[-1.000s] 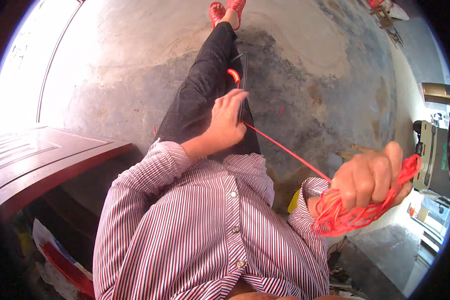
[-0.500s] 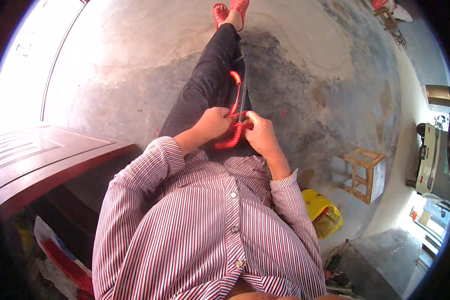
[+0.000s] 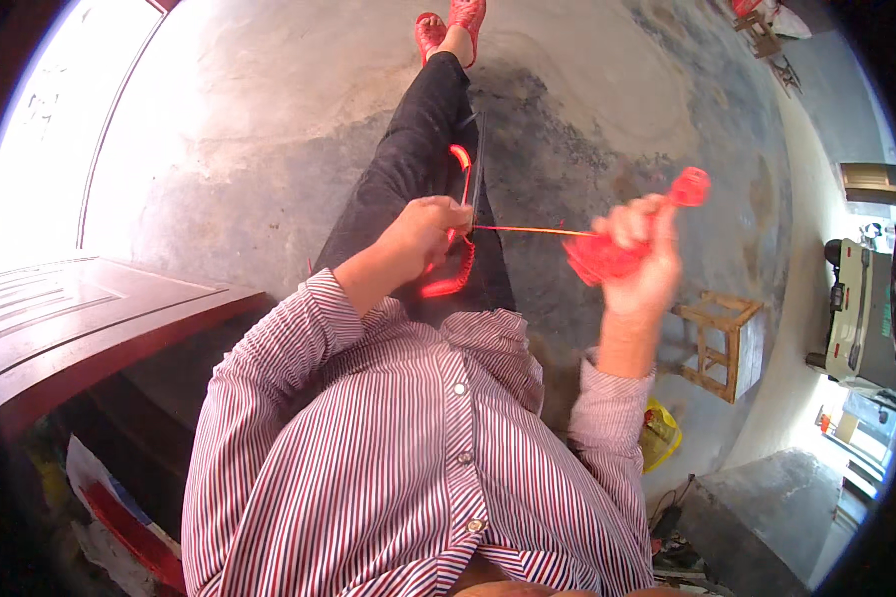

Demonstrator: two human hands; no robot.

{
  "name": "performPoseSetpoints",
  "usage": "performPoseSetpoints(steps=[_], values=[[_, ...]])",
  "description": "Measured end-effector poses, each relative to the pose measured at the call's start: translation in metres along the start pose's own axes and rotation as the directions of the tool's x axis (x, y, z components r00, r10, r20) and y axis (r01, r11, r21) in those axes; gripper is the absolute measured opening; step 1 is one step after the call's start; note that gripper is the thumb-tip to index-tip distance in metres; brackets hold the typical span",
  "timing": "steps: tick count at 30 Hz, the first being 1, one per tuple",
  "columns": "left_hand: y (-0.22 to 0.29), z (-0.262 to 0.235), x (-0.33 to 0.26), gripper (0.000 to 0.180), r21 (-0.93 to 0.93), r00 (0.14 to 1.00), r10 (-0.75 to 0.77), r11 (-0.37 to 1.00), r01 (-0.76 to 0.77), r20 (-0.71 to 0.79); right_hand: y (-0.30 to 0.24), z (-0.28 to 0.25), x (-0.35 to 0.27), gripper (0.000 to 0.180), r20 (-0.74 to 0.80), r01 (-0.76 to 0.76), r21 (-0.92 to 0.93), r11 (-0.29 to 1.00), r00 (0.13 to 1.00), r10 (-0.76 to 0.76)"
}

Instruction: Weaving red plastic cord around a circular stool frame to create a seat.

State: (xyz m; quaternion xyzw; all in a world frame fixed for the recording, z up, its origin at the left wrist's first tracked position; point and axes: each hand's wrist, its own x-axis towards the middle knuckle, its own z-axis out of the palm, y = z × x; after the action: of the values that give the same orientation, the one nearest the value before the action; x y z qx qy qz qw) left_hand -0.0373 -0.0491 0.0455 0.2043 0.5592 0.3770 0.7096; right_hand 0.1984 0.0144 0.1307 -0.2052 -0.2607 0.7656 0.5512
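Note:
I sit with my legs in black trousers (image 3: 408,169) stretched out over a concrete floor. My left hand (image 3: 423,234) pinches a red woven cord piece (image 3: 458,264) that curves along my thigh, next to a thin dark rod (image 3: 478,164). My right hand (image 3: 642,259) is raised to the right and grips a bunch of red cord (image 3: 607,254), with one loop (image 3: 689,186) sticking up above the fingers. A taut red strand (image 3: 533,231) runs between the two hands. I wear a red-and-white striped shirt (image 3: 398,458) and red shoes (image 3: 448,22).
A dark red wooden door panel (image 3: 90,318) lies at my left. A small wooden stool frame (image 3: 722,343) stands at the right, with a yellow container (image 3: 659,433) below it. A concrete block (image 3: 757,507) and a machine (image 3: 856,308) are at the far right.
My right hand has pulled away from my left hand to the right and upward, drawing a red strand taut. One second ago it was also out to the right, lower down.

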Motion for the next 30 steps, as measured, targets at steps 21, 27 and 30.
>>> performPoseSetpoints(steps=[21,27,30], values=[[-0.04,-0.007,0.039,0.027,-0.071,0.978,-0.039,0.997,0.025,-0.205,0.082,-0.047,-0.023,0.019,-0.363,-0.582,-0.46,0.671,0.813,0.456],[-0.038,-0.006,0.056,0.032,-0.268,0.99,-0.126,0.954,0.137,0.057,0.152,-0.036,-0.011,0.023,-0.209,-0.419,-0.708,0.568,0.893,0.399],[-0.034,-0.001,0.056,0.032,-0.299,0.996,-0.043,0.952,0.064,0.076,0.144,-0.042,-0.017,0.025,-0.148,-0.288,-0.828,0.482,0.94,0.308]])
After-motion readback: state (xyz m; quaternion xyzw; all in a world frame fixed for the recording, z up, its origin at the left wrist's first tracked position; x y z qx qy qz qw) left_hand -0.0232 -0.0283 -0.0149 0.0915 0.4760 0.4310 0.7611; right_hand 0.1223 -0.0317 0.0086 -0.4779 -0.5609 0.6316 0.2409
